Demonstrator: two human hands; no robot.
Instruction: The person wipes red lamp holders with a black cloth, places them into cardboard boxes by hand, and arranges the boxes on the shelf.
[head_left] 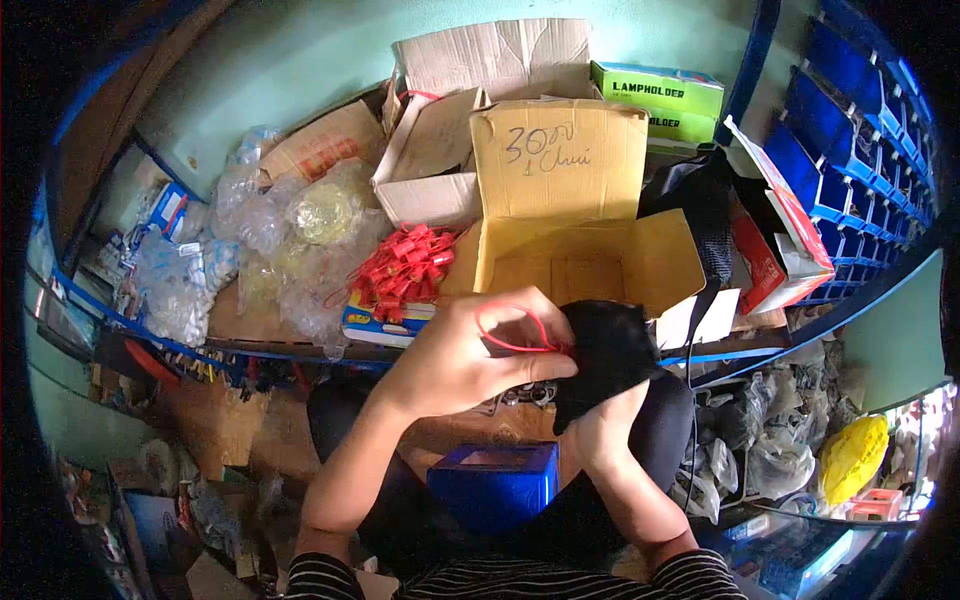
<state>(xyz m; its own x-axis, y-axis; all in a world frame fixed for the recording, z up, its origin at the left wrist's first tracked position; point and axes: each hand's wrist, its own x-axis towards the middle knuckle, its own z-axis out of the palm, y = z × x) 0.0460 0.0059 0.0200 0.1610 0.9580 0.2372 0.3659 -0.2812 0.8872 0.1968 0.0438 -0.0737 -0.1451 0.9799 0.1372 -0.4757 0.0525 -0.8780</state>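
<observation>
My left hand is closed in a pinch, with a thin red wire looping out between thumb and fingers. The wire's end meets the edge of a dark black object, whose kind I cannot make out. From below, my right hand grips that black object; its fingers are mostly hidden behind it. Just behind both hands stands an open cardboard box with handwriting on its raised flap. A heap of small red parts with red wires lies to the left, partly on a blue and yellow box.
Clear plastic bags crowd the shelf's left side. Green lampholder boxes and an open red box stand to the right, near blue bins. Below my hands is a blue container. A black cord hangs at right.
</observation>
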